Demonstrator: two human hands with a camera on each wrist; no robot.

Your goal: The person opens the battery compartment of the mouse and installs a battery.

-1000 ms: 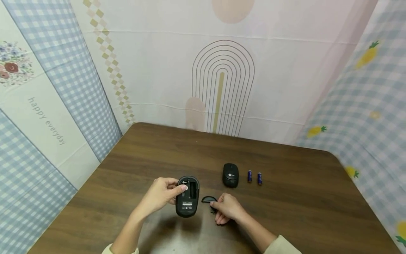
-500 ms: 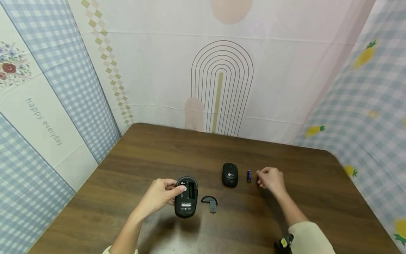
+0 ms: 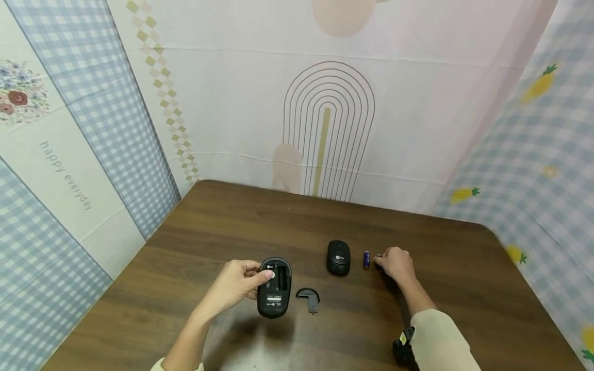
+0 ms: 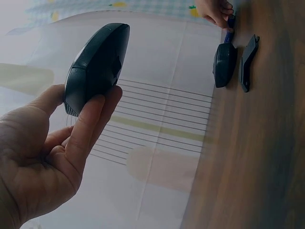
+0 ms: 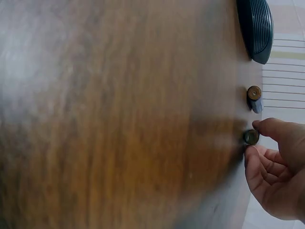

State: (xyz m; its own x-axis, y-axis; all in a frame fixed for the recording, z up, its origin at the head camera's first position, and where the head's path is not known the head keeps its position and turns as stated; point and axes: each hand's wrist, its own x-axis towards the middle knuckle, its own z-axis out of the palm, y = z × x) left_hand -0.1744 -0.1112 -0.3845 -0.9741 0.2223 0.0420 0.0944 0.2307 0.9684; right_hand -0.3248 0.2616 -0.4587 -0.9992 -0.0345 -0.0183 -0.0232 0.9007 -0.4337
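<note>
From where I sit at the feed, the step in hand looks like picking up a battery to load into the opened mouse. My left hand holds that mouse raised over the near part of the table, underside toward the head camera, thumb across its face and fingers behind; the dark battery slot shows no battery. Out to the right, my right hand has thumb and fingertip on either side of the pinched battery, end-on in the right wrist view (whether it has left the tabletop, I can't tell). The spare battery lies just beside, between those fingers and the closed mouse. The loose cover lies on the table, just to the right of the opened mouse. As I judge it, the next move calls for keeping the pinch firm, bringing the battery across to the slot, and matching its ends to the contacts, with the left hand steady. A small round cell could roll if nudged, so I'd lift straight up.
</note>
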